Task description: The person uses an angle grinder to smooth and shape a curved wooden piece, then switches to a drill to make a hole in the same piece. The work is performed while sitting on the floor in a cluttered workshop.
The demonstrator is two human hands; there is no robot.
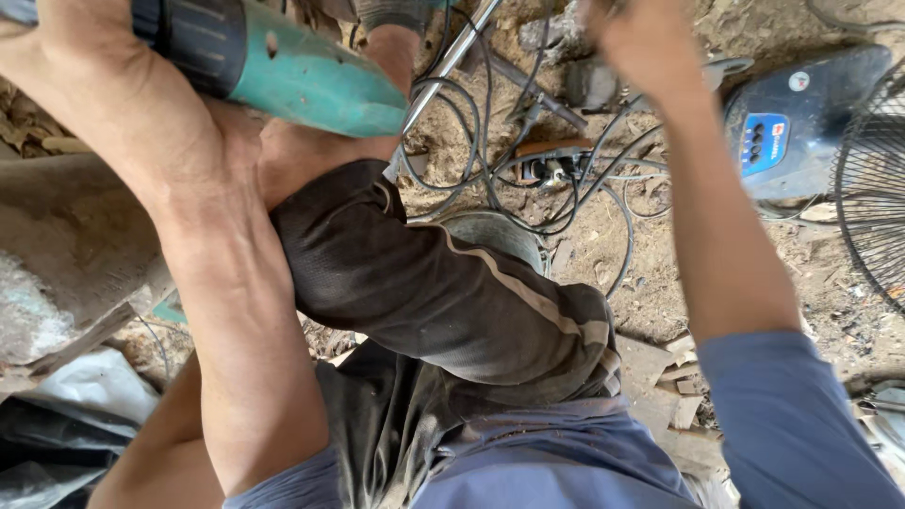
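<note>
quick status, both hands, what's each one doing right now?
Left hand: closed around the teal and black power tool.
Right hand: raised near the top edge, blurred; grip cannot be told.

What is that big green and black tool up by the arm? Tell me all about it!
The teal-green and black power tool has a smooth, plastic-looking green body with a small dark hole in its side and a ribbed black section toward the picture's top left corner. It lies slanted, its rounded green end pointing right and down toward the tangled black cables. The left hand wraps around the black part. Its working end cannot be seen.
</note>
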